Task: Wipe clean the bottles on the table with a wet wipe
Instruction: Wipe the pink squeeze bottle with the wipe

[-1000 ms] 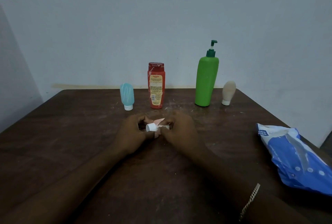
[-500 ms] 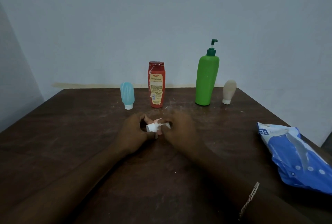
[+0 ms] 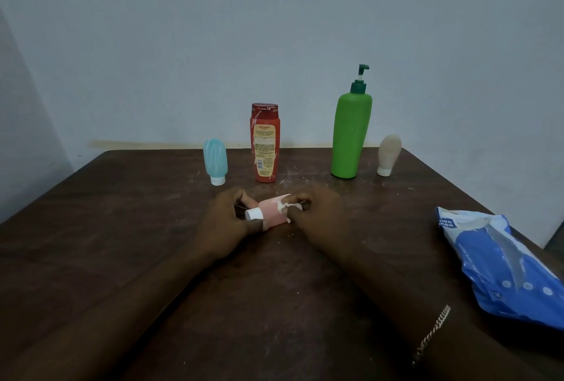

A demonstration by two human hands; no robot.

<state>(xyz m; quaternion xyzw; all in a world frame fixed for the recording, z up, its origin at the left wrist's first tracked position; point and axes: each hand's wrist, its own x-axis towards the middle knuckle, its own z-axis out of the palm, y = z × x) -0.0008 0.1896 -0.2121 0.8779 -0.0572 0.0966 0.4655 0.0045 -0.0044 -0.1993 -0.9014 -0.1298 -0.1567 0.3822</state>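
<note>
Head view, single frame.

Left hand (image 3: 225, 222): fingers curled round the capped end of a small pink bottle (image 3: 273, 212), thumb below the white cap (image 3: 254, 214). The bottle lies roughly horizontal between the two hands, cap pointing to the left, just above the counter (image 3: 122, 228). I cannot tell whether it touches the surface.

Right hand (image 3: 317, 219): fingertips pinch a crumpled white wet wipe (image 3: 288, 205) against the far upper end of the pink bottle. Only a small part of the wipe shows; the rest is hidden under the fingers. A chain bracelet (image 3: 432, 335) sits on the right wrist.

Row at the far edge of the counter, left to right:
- pale blue squeeze bottle (image 3: 215, 162), standing on its white cap, white streaks on its body
- red bottle (image 3: 265, 142), upright, yellow label facing the camera, white streaks near the lid
- green pump bottle (image 3: 351, 133), upright, tallest of the row, dark green pump head
- beige squeeze bottle (image 3: 388, 153), standing on its white cap, leaning slightly to the right

All four stand apart from one another and beyond the hands. The red bottle is nearest to the held one.

Blue and white wet wipe pack (image 3: 503, 267) lies flat at the right edge of the counter, well apart from the hands, top flap crumpled.

Counter surface: dark brown wood, with pale flecks and smears scattered around the bottles. Plain grey wall (image 3: 274, 29) behind.
</note>
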